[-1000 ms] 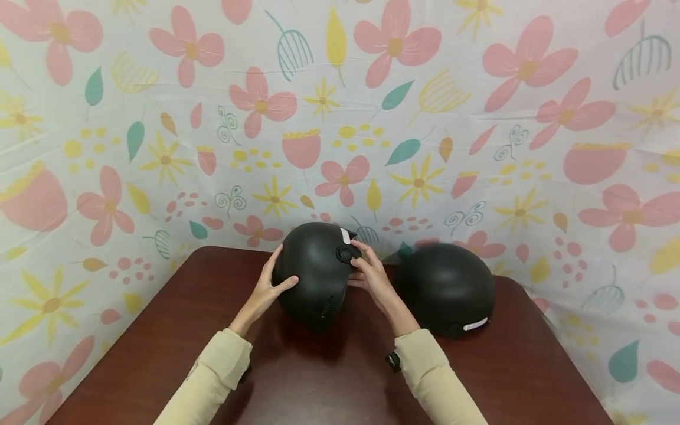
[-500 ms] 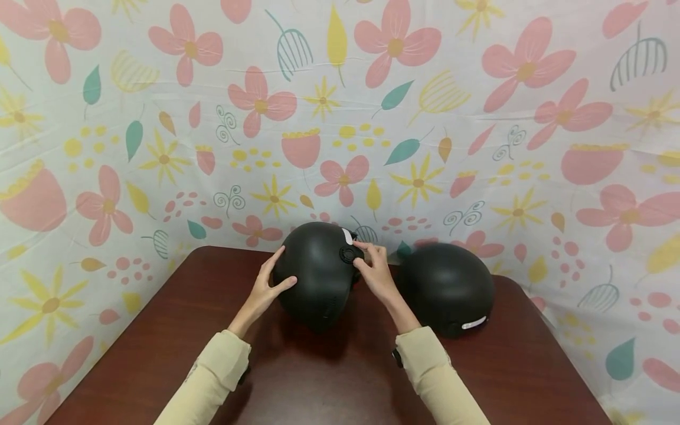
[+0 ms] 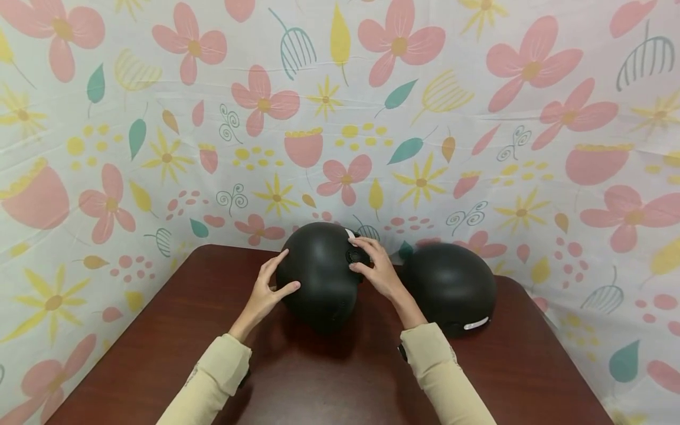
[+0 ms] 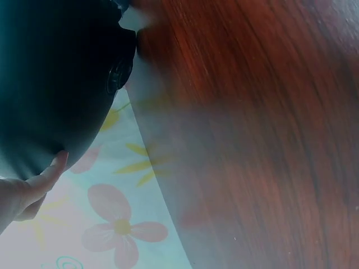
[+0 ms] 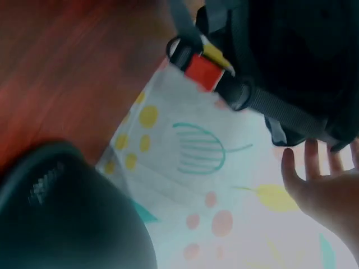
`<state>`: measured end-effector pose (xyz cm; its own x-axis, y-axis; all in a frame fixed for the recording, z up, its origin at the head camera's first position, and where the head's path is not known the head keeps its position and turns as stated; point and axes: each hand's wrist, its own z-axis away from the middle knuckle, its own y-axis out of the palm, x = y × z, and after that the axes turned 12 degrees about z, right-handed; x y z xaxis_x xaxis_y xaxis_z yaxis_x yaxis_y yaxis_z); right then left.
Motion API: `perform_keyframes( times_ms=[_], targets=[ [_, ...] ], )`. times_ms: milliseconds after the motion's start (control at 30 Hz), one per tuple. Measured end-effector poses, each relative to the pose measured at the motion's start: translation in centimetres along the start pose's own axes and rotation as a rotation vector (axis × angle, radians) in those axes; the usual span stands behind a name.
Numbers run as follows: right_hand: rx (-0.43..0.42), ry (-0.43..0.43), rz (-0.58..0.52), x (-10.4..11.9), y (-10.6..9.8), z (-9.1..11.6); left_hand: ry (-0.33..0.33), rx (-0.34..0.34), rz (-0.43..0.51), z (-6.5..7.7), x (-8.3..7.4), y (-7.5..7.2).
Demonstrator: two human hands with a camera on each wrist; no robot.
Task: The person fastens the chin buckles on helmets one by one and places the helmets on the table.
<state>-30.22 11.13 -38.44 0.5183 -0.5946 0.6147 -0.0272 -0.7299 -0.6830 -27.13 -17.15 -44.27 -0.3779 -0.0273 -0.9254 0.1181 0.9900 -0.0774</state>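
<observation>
Both hands hold a matte black helmet (image 3: pixel 316 277) near the back of the table. My left hand (image 3: pixel 262 292) is spread along its left side, thumb on the near face of the shell. The right hand (image 3: pixel 377 268) curls its fingers and thumb at the right rim, around a round black fitting (image 3: pixel 356 255) under a white patch (image 3: pixel 350 234) that is partly covered. In the right wrist view, straps (image 5: pixel 286 115) with a red-and-yellow buckle (image 5: pixel 203 72) hang from the helmet's open underside. A finger (image 4: pixel 56 165) presses the shell in the left wrist view.
A second black helmet (image 3: pixel 448 283) sits on the table just right of the right hand, dome up, with a white strip (image 3: pixel 475 323) low on its near side. The dark red-brown table (image 3: pixel 324 395) ends at a flower-patterned cloth (image 3: pixel 340 118) behind.
The held helmet has turned: its round fitting and white patch have shifted right toward the rim, and its lower vents have become fainter. The right hand moved slightly right, its fingers shifting their hold.
</observation>
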Motion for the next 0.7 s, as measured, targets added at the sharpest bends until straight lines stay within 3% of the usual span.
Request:
perform_keyframes(
  times_ms=[167,300,467,567,700],
  targets=[
    [0.016,0.063,0.019,0.2,0.5,0.0,0.001,-0.004,-0.031,0.0,0.2,0.3],
    [0.006,0.11,0.039,0.3,0.7,0.2,-0.075,-0.014,-0.004,-0.1,0.3,0.7],
    [0.014,0.131,0.051,0.2,0.9,0.6,-0.165,0.035,0.095,0.0,0.6,1.0],
    [0.004,0.114,0.031,0.0,0.9,0.6,-0.161,0.057,0.119,-0.2,0.7,1.1],
    [0.003,0.113,0.01,-0.2,0.7,0.7,-0.146,0.065,0.082,-0.3,0.9,1.0]
  ],
)
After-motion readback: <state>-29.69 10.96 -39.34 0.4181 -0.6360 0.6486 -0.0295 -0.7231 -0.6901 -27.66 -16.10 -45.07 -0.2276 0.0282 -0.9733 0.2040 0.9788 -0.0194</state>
